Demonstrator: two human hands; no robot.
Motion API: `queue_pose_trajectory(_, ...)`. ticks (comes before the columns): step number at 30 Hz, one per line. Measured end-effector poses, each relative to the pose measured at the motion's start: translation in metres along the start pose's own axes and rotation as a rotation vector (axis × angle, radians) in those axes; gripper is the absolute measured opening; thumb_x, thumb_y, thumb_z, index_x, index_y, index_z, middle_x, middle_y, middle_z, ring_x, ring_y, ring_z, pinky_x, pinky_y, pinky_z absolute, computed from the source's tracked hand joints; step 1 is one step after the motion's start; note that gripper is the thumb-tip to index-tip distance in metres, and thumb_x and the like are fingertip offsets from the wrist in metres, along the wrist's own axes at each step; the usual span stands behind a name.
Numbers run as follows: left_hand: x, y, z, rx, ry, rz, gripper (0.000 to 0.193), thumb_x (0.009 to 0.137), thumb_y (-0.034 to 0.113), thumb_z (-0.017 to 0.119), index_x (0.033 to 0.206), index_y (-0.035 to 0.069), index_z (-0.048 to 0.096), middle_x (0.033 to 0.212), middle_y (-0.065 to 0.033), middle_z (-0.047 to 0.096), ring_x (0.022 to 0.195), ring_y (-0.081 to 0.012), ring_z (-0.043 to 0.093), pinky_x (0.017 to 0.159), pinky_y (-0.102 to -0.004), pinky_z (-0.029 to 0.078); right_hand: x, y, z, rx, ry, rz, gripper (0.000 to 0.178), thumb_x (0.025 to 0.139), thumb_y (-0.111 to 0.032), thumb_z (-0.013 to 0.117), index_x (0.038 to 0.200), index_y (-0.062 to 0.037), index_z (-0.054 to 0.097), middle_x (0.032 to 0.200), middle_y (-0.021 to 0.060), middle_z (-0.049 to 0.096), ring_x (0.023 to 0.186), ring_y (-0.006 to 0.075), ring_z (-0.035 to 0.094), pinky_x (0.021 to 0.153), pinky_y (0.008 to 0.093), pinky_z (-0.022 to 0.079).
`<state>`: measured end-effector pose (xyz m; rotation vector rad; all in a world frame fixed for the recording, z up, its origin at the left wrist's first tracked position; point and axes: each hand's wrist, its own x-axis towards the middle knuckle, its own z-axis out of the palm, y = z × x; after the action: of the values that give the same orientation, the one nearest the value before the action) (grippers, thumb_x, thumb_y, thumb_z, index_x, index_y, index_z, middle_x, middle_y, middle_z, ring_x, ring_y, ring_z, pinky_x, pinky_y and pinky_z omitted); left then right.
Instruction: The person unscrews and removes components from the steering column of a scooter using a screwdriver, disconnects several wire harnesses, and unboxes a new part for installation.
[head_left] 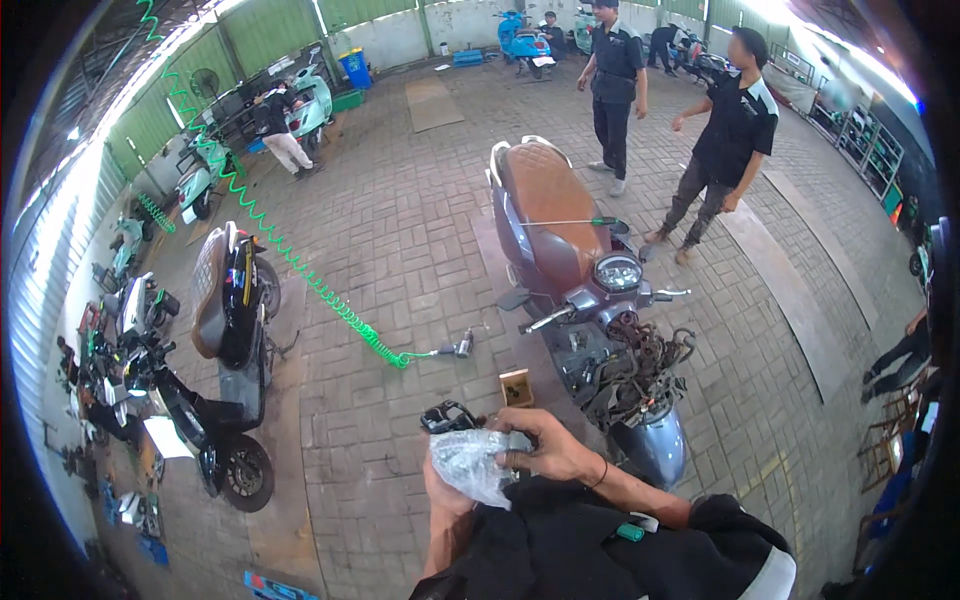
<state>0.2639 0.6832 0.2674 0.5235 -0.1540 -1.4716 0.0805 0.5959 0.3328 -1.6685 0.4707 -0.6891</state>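
In front of my body I hold a clear crinkled plastic bag; what is inside it cannot be made out. My left hand supports it from the left and below, its fingers mostly behind the plastic. My right hand is closed at the bag's right side, with thumb and fingers pinching it and a dark bit beside them. Just beyond the bag appears a black part; whether it is held or lies lower down, I cannot tell.
A small wooden box and an air impact gun on a green coiled hose are on the paving. A partly stripped scooter stands ahead right, a black scooter left. Two people stand beyond.
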Motion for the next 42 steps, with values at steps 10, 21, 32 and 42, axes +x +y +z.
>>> queue_pose_trajectory(10, 0.013, 0.009, 0.004, -0.031, 0.209, 0.105, 0.057, 0.105, 0.056, 0.047, 0.123, 0.005, 0.061, 0.109, -0.0129, 0.071, 0.095, -0.0267, 0.071, 0.081, -0.043, 0.06, 0.02, -0.012, 0.025, -0.686, 0.02, -0.499, 0.038, 0.068, -0.008, 0.082, 0.106, -0.0131, 0.075, 0.1, 0.0071, 0.062, 0.099, 0.0303, 0.058, 0.087, 0.0435, 0.047)
queue_pose_trajectory(21, -0.002, 0.003, -0.033, 0.033, 0.293, 0.164, 0.069, 0.103, 0.064, 0.041, 0.137, 0.006, 0.056, 0.134, -0.0148, 0.064, 0.122, -0.033, 0.063, 0.104, -0.0538, 0.05, 0.01, 0.053, 0.062, -0.123, -0.005, 0.078, 0.037, 0.079, -0.015, 0.084, 0.107, 0.0009, 0.066, 0.108, 0.0174, 0.062, 0.108, 0.0345, 0.062, 0.096, 0.04, 0.049)
queue_pose_trajectory(32, -0.006, 0.085, -0.058, -0.102, 0.494, 0.565, 0.05, 0.101, 0.053, 0.056, 0.125, 0.011, 0.065, 0.119, -0.0042, 0.072, 0.108, -0.0229, 0.068, 0.085, -0.0401, 0.052, -0.01, 0.12, -0.051, -0.535, 0.057, 0.229, 0.04, 0.074, 0.004, 0.071, 0.113, 0.0033, 0.059, 0.102, 0.0178, 0.062, 0.101, 0.029, 0.062, 0.091, 0.0362, 0.049)
queue_pose_trajectory(42, -0.062, -0.045, -0.258, 0.215, 1.141, 0.328, 0.049, 0.104, 0.05, 0.055, 0.127, 0.007, 0.059, 0.112, -0.0101, 0.07, 0.1, -0.028, 0.071, 0.087, -0.0442, 0.058, -0.013, 0.376, -0.063, -0.637, 0.119, 0.658, 0.051, 0.081, -0.008, 0.073, 0.128, 0.0018, 0.057, 0.119, 0.0245, 0.059, 0.118, 0.0454, 0.056, 0.105, 0.0445, 0.046)
